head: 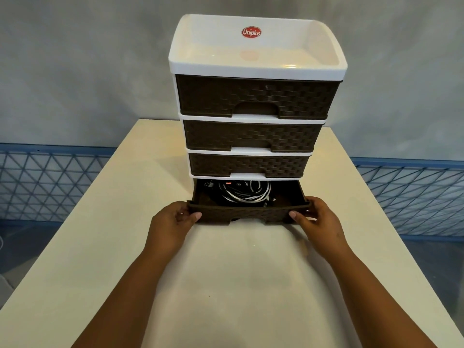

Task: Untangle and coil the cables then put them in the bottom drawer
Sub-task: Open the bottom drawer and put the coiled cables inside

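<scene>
A white drawer unit (pixel 256 61) with four brown woven-pattern drawers stands toward the far end of the pale counter (pixel 120 247), and everything here arranges itself around it. Its top is a shallow white tray with a red oval "Uniplus" sticker (pixel 251 32) near the back edge. The upper three drawers sit pushed in flush with the frame.

The bottom drawer (pixel 241 214) is pulled partway out toward the person, its front panel resting low over the counter in front of the unit. Inside it, toward the middle and left of the opening, lie the cables (pixel 244 193): coiled loops of black and white cord bundled together, with a few dark plugs tucked among them and a small red-orange mark on one piece near the back. The right part of the drawer floor shows bare brown.

Both hands are on that drawer front. The left hand (pixel 173 219) grips the left corner of the panel, thumb lying along the front face and the fingers curled round the end. The right hand (pixel 317 218) grips the right corner in the same way, thumb pressed on the front and fingers wrapped over the top edge and side. Both bare forearms stretch across the counter from the near edge toward the unit.

Behind the unit is a grey wall, and low on either side of it runs a blue lattice railing (pixel 50 179).
</scene>
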Action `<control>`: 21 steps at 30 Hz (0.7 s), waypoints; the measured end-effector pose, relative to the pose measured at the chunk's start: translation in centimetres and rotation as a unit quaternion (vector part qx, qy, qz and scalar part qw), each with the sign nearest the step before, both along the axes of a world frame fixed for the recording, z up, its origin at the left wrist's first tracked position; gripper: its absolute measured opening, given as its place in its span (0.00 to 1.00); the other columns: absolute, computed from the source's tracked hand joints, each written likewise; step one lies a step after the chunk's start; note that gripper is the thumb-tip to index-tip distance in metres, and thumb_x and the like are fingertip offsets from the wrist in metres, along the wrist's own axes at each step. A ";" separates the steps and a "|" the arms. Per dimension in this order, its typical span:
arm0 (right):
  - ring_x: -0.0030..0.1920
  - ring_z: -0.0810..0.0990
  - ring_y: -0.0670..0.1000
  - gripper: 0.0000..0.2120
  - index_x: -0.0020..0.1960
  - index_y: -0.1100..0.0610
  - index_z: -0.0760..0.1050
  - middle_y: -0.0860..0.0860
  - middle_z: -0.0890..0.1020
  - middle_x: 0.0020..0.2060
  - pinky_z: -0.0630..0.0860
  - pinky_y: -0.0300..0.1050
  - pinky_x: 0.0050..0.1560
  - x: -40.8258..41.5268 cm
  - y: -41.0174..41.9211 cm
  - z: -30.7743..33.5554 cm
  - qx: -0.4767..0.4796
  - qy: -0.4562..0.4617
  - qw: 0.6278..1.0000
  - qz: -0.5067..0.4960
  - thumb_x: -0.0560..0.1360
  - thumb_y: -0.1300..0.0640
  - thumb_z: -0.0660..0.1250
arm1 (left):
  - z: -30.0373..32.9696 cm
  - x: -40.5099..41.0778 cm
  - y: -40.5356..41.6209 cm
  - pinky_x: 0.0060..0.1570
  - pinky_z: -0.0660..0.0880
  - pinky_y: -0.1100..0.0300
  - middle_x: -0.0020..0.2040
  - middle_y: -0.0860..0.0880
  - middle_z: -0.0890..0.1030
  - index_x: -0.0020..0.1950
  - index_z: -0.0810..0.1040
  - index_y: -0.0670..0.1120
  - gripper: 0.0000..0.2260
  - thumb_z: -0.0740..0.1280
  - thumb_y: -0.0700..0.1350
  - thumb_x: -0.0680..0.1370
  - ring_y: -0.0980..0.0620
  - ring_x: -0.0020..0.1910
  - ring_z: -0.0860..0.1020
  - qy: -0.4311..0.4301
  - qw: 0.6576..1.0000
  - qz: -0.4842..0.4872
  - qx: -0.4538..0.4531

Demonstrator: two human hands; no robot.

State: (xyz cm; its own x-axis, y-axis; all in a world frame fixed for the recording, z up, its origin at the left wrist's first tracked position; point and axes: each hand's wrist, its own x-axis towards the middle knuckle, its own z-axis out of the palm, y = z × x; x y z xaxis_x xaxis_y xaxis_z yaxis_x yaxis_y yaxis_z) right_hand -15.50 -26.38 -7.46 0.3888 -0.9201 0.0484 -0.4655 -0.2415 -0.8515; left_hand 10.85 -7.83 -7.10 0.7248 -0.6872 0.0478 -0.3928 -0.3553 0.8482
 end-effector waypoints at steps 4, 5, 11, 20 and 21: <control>0.52 0.81 0.49 0.20 0.64 0.53 0.72 0.47 0.81 0.52 0.74 0.42 0.50 1.0 -1.8 0.2 0.006 0.016 1.000 0.008 0.74 0.52 0.73 | 0.1 1.0 -1.6 0.36 0.67 0.76 0.40 0.57 0.81 0.49 0.81 0.50 0.05 0.74 0.46 0.75 0.64 0.40 0.78 -0.009 1.000 0.005 0.008; 0.53 0.81 0.49 0.21 0.64 0.53 0.71 0.47 0.81 0.53 0.74 0.42 0.50 1.2 -2.2 0.3 0.009 0.020 1.000 0.010 0.74 0.52 0.73 | 0.1 1.3 -1.9 0.37 0.67 0.75 0.40 0.57 0.81 0.50 0.81 0.49 0.06 0.74 0.47 0.75 0.64 0.40 0.78 -0.012 1.000 0.004 0.011; 0.59 0.77 0.51 0.35 0.74 0.50 0.62 0.46 0.74 0.62 0.74 0.49 0.60 2.2 -4.8 1.0 0.034 0.042 0.998 0.042 0.72 0.50 0.74 | 0.0 2.8 -3.8 0.42 0.70 0.70 0.57 0.50 0.80 0.65 0.76 0.46 0.19 0.73 0.47 0.75 0.59 0.44 0.80 -0.009 1.000 -0.008 0.011; 0.66 0.71 0.48 0.33 0.74 0.46 0.61 0.42 0.72 0.65 0.72 0.45 0.62 2.8 -7.5 2.0 0.088 0.014 0.985 0.150 0.74 0.56 0.72 | 0.9 4.1 -5.4 0.54 0.70 0.66 0.66 0.59 0.69 0.76 0.61 0.53 0.28 0.68 0.41 0.79 0.59 0.65 0.67 0.059 0.991 -0.118 -0.010; 0.66 0.72 0.49 0.33 0.74 0.47 0.61 0.44 0.73 0.66 0.72 0.47 0.64 2.9 -7.8 2.0 0.087 0.015 0.985 0.145 0.74 0.56 0.72 | 0.8 4.1 -5.6 0.51 0.70 0.70 0.66 0.58 0.69 0.75 0.62 0.51 0.27 0.68 0.41 0.79 0.58 0.64 0.68 0.064 0.992 -0.108 -0.013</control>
